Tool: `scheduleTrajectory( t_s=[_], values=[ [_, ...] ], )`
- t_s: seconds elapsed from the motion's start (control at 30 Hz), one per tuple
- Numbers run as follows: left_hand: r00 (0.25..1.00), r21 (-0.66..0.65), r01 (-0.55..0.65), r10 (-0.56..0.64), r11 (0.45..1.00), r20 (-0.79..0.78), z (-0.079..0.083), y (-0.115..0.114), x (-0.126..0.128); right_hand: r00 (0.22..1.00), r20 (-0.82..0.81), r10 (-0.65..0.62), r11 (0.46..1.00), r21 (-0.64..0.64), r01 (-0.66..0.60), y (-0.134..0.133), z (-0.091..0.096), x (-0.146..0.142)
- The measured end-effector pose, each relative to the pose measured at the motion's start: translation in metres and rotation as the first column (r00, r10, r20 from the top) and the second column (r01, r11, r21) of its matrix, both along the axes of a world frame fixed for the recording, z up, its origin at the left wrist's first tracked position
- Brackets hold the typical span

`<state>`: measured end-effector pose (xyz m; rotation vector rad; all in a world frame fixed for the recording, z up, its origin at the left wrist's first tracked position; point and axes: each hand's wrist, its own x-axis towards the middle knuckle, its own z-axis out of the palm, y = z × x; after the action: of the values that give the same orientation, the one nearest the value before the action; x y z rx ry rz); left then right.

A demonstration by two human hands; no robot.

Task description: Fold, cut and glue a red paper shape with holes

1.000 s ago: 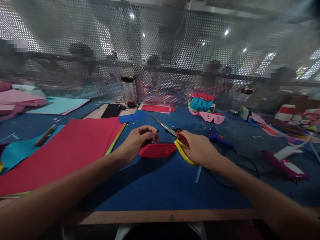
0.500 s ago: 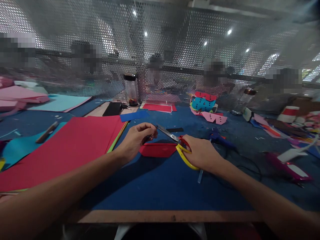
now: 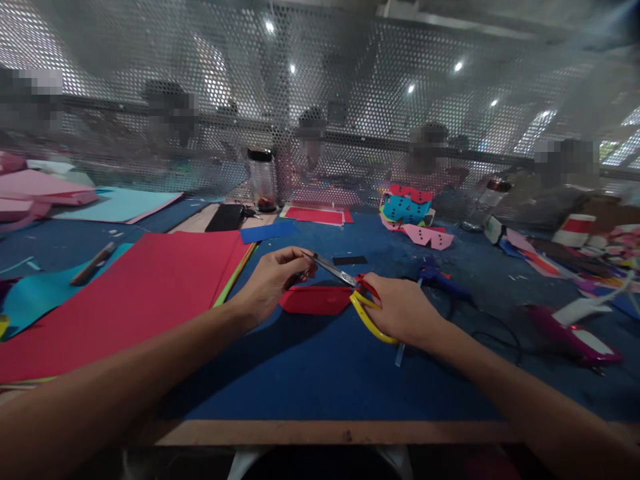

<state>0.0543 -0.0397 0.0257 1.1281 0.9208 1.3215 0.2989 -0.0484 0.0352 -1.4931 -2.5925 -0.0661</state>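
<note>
My right hand (image 3: 403,307) grips scissors (image 3: 345,276) by their yellow and red handles. The metal blades point up and left, with their tips at the fingers of my left hand (image 3: 275,280). Those fingers are pinched together; what sits between them is too small and dark to name. Just below the blades, a red folded paper piece (image 3: 316,301) with slanted ends lies on the blue table cover (image 3: 300,380). Beyond the scissors is a small black strip (image 3: 350,260). A clear stick (image 3: 400,355) pokes out below my right hand.
Large red sheets (image 3: 135,293) lie at left, beside a blue paper strip (image 3: 269,232). Behind are a black phone (image 3: 225,217), a glass bottle (image 3: 263,181) and dotted paper shapes (image 3: 407,207). A blue glue gun (image 3: 443,280) and a magenta tool (image 3: 575,340) with cords lie at right.
The scissors and my right hand have shifted very slightly left, and the blade tips now overlap my left fingers a little more. My left hand stays pinched in nearly the same spot.
</note>
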Motion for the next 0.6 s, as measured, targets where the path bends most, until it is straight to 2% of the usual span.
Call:
scheduleTrajectory(
  t_s=[0.6],
  values=[
    [1.000,0.002,0.009,-0.009,1.000,-0.027,-0.0020,0.0014,-0.0003,1.000,0.026,-0.007,0.998,0.055,0.005,0.0026,-0.0071,0.0014]
  ],
)
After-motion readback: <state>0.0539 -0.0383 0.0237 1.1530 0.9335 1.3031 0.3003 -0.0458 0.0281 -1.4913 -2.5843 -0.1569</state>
